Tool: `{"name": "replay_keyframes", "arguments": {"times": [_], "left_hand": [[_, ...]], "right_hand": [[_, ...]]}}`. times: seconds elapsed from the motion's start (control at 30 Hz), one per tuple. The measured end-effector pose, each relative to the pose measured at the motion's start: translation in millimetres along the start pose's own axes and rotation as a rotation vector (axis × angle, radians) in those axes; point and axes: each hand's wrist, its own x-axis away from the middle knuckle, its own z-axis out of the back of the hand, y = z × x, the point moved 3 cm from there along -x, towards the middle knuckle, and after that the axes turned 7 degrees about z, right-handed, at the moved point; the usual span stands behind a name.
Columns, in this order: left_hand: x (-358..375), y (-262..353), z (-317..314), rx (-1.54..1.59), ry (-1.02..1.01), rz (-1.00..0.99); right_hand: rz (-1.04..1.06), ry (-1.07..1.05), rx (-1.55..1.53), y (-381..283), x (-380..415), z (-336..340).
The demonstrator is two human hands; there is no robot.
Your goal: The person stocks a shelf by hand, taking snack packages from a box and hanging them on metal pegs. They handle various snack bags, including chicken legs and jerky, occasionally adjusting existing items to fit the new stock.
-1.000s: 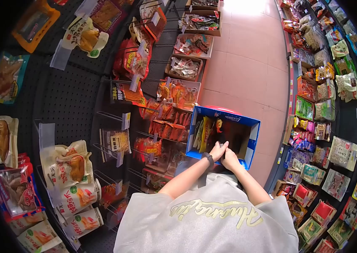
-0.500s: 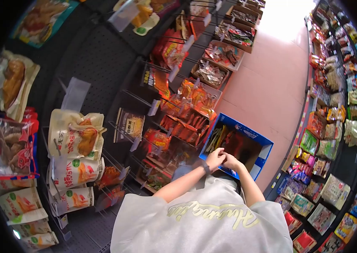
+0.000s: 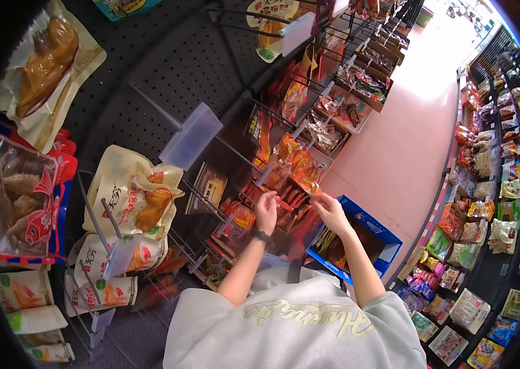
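Observation:
My left hand [image 3: 265, 213], with a dark band on its wrist, is over the front of the shelf with its fingers curled, close to a box of red packets [image 3: 294, 195]. What its fingertips hold, if anything, is too small to tell. To its right, my right hand [image 3: 332, 213] has thumb and fingers pinched together beside orange packets [image 3: 300, 163]; whatever is in the pinch is unclear. A blue cardboard box [image 3: 389, 246] stands below my right forearm, with yellowish packets [image 3: 326, 241] at its left side.
Hanging cream-coloured food packs [image 3: 134, 197] and a clear plastic label holder [image 3: 191, 136] stick out on the left. Open boxes of snacks [image 3: 346, 107] line the shelf ahead. A pinkish tiled floor [image 3: 395, 147] separates it from another stocked shelf [image 3: 487, 209] on the right.
My hands, together over the blue box before, are now apart and further forward, at the shelf's red and orange packets. The view has shifted, with the hanging packs at left appearing larger.

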Motion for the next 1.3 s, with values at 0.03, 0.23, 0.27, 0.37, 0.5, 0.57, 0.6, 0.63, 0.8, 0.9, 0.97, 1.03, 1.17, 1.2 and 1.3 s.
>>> {"name": "replay_keyframes", "arguments": {"times": [0.03, 0.23, 0.27, 0.37, 0.5, 0.57, 0.6, 0.63, 0.8, 0.9, 0.97, 1.03, 1.17, 1.2, 1.3], "left_hand": [[-11.9, 2.5, 2.0, 0.011, 0.059, -0.035], [-78.8, 16.9, 4.8, -0.089, 0.185, -0.19], [-84.8, 26.7, 4.3, -0.104, 0.201, -0.164], [-116.2, 22.5, 3.7, -0.035, 0.234, -0.225], [-148.8, 19.0, 3.4, -0.076, 0.129, -0.401], [-158.7, 8.1, -3.2, -0.037, 0.183, -0.444], [-163.2, 7.6, -4.3, 0.044, 0.147, -0.394], [-166.7, 6.4, -5.3, 0.123, 0.111, -0.343], [-140.4, 55.9, -30.5, 0.349, 0.001, -0.213], [-142.7, 43.5, -34.5, 0.574, -0.085, -0.109], [-153.7, 20.0, -33.7, 0.436, -0.046, -0.219], [-157.6, 12.5, -35.0, 0.279, 0.036, -0.263], [-158.7, -7.0, -39.6, 0.014, 0.045, -0.208], [-161.0, -10.3, -47.7, 0.185, 0.019, -0.191], [-150.3, -14.9, -53.3, 0.089, -0.001, -0.091]], "right_hand": [[0.027, -0.018, -0.023, -16.0, -18.1, -5.4], [0.323, -0.13, 0.038, -102.1, -121.5, -46.2], [0.317, -0.177, 0.11, -116.0, -136.5, -53.9], [0.307, -0.31, 0.352, -137.9, -176.2, -76.4], [0.312, -0.352, 0.673, -95.6, -219.8, -101.4], [0.275, -0.329, 0.848, -81.9, -233.1, -112.3], [0.219, -0.301, 0.903, -83.0, -234.7, -114.7], [0.213, -0.305, 0.95, -84.8, -236.2, -116.5], [0.284, -0.262, 1.142, -84.4, -243.1, -121.2], [0.382, -0.167, 1.193, -78.1, -241.8, -114.8], [0.413, -0.12, 1.224, -79.8, -235.3, -107.2], [0.395, -0.127, 1.255, -87.3, -224.0, -97.8], [0.244, -0.126, 1.23, -94.9, -206.5, -87.0], [0.153, -0.127, 1.217, -93.8, -205.2, -85.3], [0.179, -0.127, 1.239, -96.2, -192.1, -81.6]]}}
